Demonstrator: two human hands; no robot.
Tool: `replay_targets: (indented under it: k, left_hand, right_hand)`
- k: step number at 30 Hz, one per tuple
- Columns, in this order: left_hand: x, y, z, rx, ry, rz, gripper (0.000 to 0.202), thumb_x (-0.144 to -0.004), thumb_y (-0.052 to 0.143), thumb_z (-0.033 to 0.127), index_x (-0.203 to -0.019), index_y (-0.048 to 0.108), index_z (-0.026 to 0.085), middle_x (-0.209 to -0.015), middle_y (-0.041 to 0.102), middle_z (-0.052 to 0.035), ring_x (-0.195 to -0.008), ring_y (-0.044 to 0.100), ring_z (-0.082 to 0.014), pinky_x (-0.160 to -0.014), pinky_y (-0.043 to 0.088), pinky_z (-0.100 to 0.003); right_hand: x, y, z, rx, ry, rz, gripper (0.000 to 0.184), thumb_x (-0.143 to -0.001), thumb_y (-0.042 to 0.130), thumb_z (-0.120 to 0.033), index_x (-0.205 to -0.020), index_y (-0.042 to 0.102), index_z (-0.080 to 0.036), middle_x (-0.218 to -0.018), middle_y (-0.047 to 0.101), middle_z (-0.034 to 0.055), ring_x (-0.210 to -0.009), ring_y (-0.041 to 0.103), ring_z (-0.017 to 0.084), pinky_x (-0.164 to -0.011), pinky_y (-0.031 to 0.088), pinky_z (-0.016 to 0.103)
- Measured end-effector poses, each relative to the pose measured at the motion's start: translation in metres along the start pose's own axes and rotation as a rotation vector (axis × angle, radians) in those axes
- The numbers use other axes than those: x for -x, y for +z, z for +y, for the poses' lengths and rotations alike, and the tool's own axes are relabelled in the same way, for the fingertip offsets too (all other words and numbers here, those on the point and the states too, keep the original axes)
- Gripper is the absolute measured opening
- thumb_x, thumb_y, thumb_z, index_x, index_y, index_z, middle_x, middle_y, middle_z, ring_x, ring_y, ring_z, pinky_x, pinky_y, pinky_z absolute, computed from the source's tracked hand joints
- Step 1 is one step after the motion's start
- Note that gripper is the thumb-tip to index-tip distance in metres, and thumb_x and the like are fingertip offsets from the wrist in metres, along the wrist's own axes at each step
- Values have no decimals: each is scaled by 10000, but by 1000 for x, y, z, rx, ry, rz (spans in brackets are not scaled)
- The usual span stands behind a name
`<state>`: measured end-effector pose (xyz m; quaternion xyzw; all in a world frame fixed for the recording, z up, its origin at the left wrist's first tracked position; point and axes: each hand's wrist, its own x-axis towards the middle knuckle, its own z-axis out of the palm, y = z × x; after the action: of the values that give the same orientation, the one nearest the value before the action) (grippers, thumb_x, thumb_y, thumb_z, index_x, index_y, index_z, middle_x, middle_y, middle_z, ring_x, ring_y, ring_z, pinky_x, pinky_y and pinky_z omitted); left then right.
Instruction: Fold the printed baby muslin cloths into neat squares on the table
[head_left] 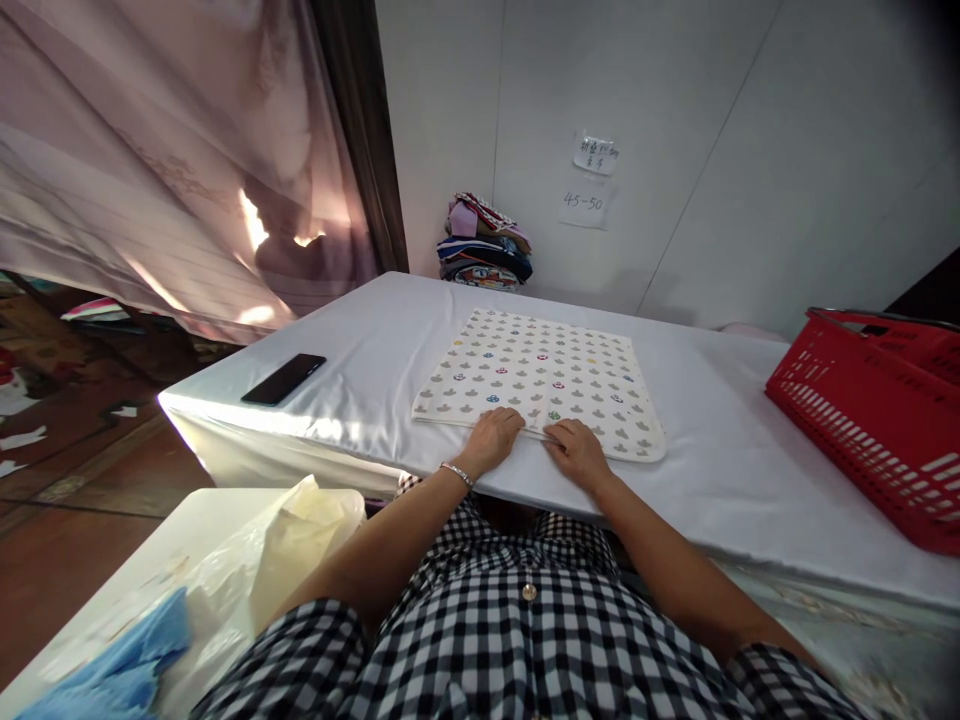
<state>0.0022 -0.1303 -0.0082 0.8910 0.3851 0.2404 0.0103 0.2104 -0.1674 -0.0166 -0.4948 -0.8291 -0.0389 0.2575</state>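
Observation:
A white cloth [540, 365] printed with small grey motifs and a few coloured ones lies folded flat in front of me. Its layers show along the near edge. My left hand [495, 440], with a bracelet at the wrist, has its fingers curled closed on that edge near the middle. Just to the right, my right hand [576, 450] grips the same edge, fingers bent over it. Both thumbs are mostly hidden. A small gap of cloth shows between the two hands.
The cloth lies on a white-covered table [712, 430]. A black phone [285, 379] rests at the left, folded fabrics [486, 245] are stacked by the wall, and a red basket [870, 410] stands at right. A plastic bag [247, 560] and blue cloth [120, 660] lie on a lower white surface.

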Motion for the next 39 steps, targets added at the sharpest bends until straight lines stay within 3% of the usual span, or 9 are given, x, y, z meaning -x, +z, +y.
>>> replay_targets:
  k: [5, 11, 31, 35, 39]
  left_hand:
    - [1, -1, -1, 12, 14, -25, 154, -859, 503, 241, -967, 605, 202, -969, 601, -43, -934, 512, -188, -808, 398, -330]
    - [-2, -1, -1, -8, 9, -29, 197, -896, 446, 261, -915, 635, 209, -938, 609, -38, -909, 513, -178, -786, 395, -319]
    - [-4, 5, 0, -152, 16, -3, 161, -890, 435, 180, -905, 595, 181, -855, 605, -39, -835, 522, -180, -735, 395, -313]
    - [-2, 4, 1, -145, 79, -1, 158, -874, 442, 130, -891, 592, 175, -971, 605, -37, -874, 519, -168, -762, 391, -300]
    - [-2, -1, 3, -139, 155, -35, 182, -892, 436, 192, -948, 608, 206, -1053, 591, -24, -931, 512, -167, -799, 379, -307]
  right_hand:
    - [1, 1, 1, 26, -5, 3, 189, -869, 499, -234, -991, 634, -184, -958, 601, 76, -884, 497, 202, -783, 391, 315]
    - [-1, 4, 2, 1, 16, 25, 210, -900, 436, -208, -952, 639, -195, -915, 607, 70, -859, 505, 200, -758, 402, 320]
    - [1, 6, 2, 12, -13, 52, 214, -893, 415, -174, -949, 622, -176, -907, 599, 76, -849, 501, 199, -755, 409, 321]
    - [1, 7, 2, 11, -14, 64, 216, -893, 419, -175, -960, 624, -186, -919, 601, 75, -854, 504, 200, -753, 412, 321]
    - [1, 8, 3, 12, -15, 70, 214, -897, 418, -181, -944, 627, -189, -917, 602, 73, -848, 506, 199, -749, 414, 319]
